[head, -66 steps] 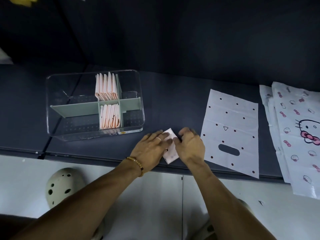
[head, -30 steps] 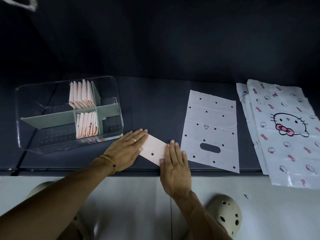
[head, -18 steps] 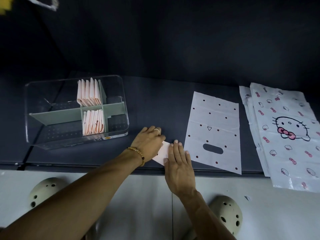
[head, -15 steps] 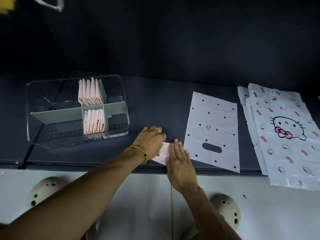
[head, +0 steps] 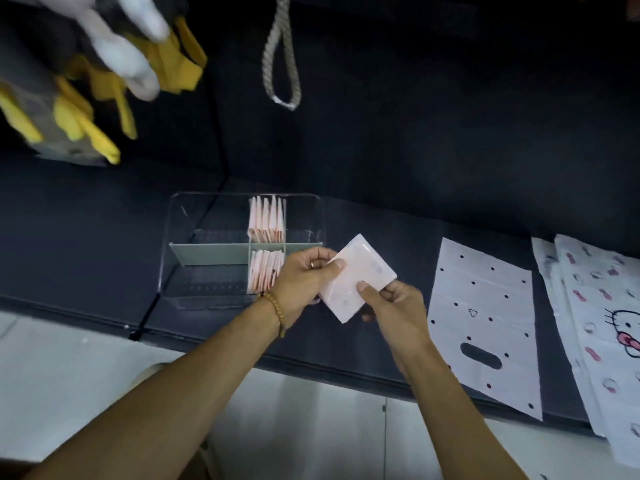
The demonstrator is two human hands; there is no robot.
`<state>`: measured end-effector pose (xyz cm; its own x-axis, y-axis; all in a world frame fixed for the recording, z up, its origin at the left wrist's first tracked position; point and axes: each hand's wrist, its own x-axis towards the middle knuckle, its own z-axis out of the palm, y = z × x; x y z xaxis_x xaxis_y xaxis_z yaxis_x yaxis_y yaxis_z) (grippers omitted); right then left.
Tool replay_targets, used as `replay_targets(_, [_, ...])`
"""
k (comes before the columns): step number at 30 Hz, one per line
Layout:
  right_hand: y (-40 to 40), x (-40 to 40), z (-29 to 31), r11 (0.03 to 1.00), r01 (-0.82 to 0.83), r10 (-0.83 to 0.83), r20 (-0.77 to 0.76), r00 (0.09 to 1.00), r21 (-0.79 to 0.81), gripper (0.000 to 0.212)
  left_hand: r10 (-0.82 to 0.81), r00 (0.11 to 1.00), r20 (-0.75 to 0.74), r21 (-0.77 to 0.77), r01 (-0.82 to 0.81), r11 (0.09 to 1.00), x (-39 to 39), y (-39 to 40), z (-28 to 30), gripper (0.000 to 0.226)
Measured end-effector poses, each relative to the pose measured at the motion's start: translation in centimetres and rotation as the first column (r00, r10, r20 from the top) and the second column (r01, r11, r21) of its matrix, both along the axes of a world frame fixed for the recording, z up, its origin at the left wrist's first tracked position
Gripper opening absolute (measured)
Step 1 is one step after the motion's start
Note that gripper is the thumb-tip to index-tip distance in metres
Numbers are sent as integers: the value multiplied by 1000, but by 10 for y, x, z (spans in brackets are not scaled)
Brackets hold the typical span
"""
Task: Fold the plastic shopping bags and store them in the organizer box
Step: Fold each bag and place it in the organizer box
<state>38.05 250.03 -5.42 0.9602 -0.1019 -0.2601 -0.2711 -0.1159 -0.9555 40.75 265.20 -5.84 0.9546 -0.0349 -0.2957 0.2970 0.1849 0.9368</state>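
Observation:
A folded white plastic bag (head: 356, 275), now a small rectangle, is lifted off the dark table between both hands. My left hand (head: 304, 280) pinches its left edge with thumb on top. Its lower right edge is pinched by my right hand (head: 394, 308). Just left of the hands stands the clear organizer box (head: 194, 233) with green dividers; folded pink-white bags (head: 266, 220) stand upright in its two middle compartments. A flat white dotted bag (head: 485, 306) with a handle hole lies to the right.
Cat-print bags (head: 599, 306) lie stacked at the far right, hanging over the dark table's front edge (head: 311, 363). Yellow and white gloves (head: 104, 74) and a rope loop (head: 280, 64) hang above at the back. A white cabinet front runs below the table.
The folded bag was pressed flat on the table by both hands; now both hands have lifted it and hold it in the air next to the organizer box. The camera has tilted upward.

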Motion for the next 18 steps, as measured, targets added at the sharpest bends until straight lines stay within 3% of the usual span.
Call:
replay_targets(4, [27,27,2,997,62,-59,61,996,-39,9,288,952,101,104,-298,949,19,35,-6,10])
replay_targets(8, [45,50,3,991,129,-130,80,988,24,12,485,807,337,363,-587,724,46,61,-16,27])
replay_targets(11, [55,64,1,991,130,-134,83,988,43,8,422,811,405,575,-585,572,61,68,-23,54])
replay_targets(14, [66,76,-4,990,131,-134,88,987,46,6,323,883,341,798,-453,398,70,71,-31,74])
replay_targets(18, [84,90,-5,993,104,-108,78,991,53,3,414,873,258,750,-451,484,73,89,-37,51])
